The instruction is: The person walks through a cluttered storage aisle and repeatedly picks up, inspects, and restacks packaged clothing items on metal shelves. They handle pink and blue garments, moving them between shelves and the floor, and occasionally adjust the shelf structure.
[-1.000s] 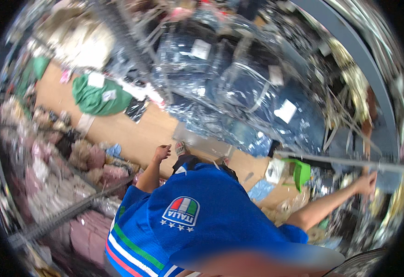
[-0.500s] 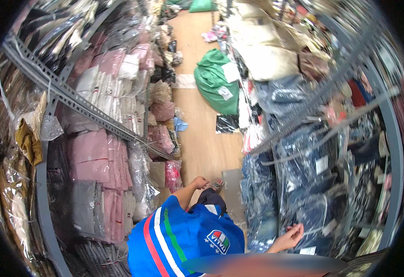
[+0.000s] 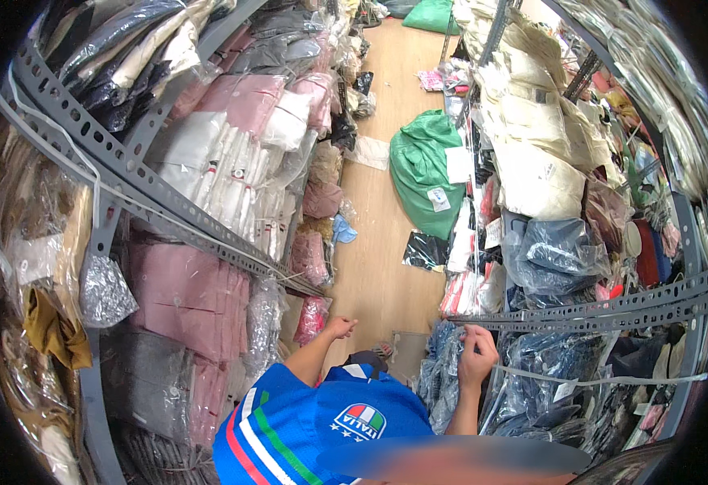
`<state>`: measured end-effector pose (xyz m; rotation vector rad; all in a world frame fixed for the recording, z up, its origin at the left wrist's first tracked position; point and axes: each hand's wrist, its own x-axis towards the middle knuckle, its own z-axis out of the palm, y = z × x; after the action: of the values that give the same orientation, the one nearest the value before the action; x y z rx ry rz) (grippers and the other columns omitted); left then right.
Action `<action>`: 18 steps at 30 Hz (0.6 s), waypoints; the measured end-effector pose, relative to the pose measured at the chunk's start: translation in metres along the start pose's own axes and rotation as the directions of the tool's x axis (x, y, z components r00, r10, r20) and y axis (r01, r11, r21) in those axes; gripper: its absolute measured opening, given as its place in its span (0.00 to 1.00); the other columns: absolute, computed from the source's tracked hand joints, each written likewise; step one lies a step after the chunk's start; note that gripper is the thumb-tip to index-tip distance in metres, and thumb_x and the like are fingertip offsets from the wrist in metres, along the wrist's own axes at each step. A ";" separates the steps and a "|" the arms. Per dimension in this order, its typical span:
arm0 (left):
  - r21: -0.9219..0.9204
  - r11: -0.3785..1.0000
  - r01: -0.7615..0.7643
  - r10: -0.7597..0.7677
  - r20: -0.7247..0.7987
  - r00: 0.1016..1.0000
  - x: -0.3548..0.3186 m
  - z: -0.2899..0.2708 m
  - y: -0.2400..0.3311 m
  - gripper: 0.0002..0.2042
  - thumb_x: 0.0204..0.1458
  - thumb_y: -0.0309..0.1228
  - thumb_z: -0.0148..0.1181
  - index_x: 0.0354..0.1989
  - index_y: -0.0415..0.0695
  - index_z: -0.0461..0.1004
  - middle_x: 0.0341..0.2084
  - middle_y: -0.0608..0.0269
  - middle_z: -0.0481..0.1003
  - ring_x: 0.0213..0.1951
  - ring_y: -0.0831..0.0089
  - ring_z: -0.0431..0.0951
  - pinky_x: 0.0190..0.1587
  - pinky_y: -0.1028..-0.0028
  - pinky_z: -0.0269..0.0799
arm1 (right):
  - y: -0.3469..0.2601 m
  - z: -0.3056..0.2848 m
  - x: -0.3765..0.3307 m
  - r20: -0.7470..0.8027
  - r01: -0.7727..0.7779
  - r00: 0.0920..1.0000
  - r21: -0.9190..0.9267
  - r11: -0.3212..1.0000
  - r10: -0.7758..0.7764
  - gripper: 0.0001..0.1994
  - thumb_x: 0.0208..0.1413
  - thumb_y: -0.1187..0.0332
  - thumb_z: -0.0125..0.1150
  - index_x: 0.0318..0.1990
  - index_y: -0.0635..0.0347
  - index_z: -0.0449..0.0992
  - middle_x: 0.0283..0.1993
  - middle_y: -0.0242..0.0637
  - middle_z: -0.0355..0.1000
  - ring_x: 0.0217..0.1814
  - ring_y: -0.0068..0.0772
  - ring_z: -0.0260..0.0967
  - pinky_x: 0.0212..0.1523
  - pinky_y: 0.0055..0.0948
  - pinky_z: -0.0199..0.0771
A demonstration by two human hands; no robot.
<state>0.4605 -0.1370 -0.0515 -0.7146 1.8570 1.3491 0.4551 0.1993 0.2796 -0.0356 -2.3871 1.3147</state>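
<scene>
My left hand (image 3: 342, 326) hangs over the wooden floor just right of a clear bag of bright pink clothing (image 3: 313, 318). Its fingers are curled in, and nothing shows in them. On the other side, my right hand (image 3: 477, 354) is raised beside bagged blue jeans (image 3: 444, 365) on the right shelf. That hand has its fingers loosely bent in, near the end of a grey perforated shelf beam (image 3: 564, 314). Nothing can be seen in it, and I cannot tell whether it touches the beam.
A narrow aisle (image 3: 378, 242) runs between packed racks. Pink folded garments (image 3: 188, 295) fill the left shelves, cream ones (image 3: 536, 182) the upper right. A green sack (image 3: 426, 174) and a black plastic packet (image 3: 425, 250) lie on the floor. A perforated metal bar (image 3: 200, 226) spans the left rack.
My view has shifted, and the racks and green sack sit differently in it. My right hand has risen from the lower bagged jeans to beside the shelf beam, its fingers more bent.
</scene>
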 end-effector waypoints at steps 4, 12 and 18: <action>-0.086 0.995 -0.047 0.044 -0.034 0.998 0.009 -0.034 -0.006 0.22 0.53 0.50 0.60 0.39 0.40 0.77 0.29 0.61 0.78 0.24 0.73 0.78 0.24 0.74 0.72 | -0.021 0.038 0.038 0.122 -0.283 0.956 0.135 0.949 0.268 0.09 0.61 0.74 0.52 0.43 0.65 0.78 0.35 0.43 0.77 0.31 0.31 0.75 0.35 0.29 0.75; -0.201 0.978 0.065 -0.078 -0.058 0.995 0.026 -0.059 -0.056 0.21 0.53 0.50 0.61 0.37 0.40 0.78 0.23 0.58 0.78 0.21 0.71 0.77 0.22 0.71 0.72 | 0.018 0.045 0.102 0.297 -0.135 0.944 -0.052 0.989 0.144 0.11 0.56 0.68 0.62 0.26 0.66 0.77 0.31 0.44 0.76 0.30 0.34 0.76 0.30 0.28 0.73; -0.048 0.997 0.055 -0.061 -0.137 0.989 0.035 -0.051 -0.002 0.20 0.57 0.50 0.55 0.27 0.43 0.76 0.20 0.66 0.75 0.23 0.75 0.74 0.25 0.72 0.69 | 0.069 0.088 0.148 0.473 -0.248 0.828 -0.174 0.953 0.302 0.13 0.55 0.60 0.63 0.34 0.63 0.80 0.33 0.45 0.77 0.34 0.43 0.77 0.35 0.35 0.74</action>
<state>0.4295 -0.1867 -0.0711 -0.8988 1.9031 1.3366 0.2751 0.1989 0.2323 -0.0854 -2.9829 1.4623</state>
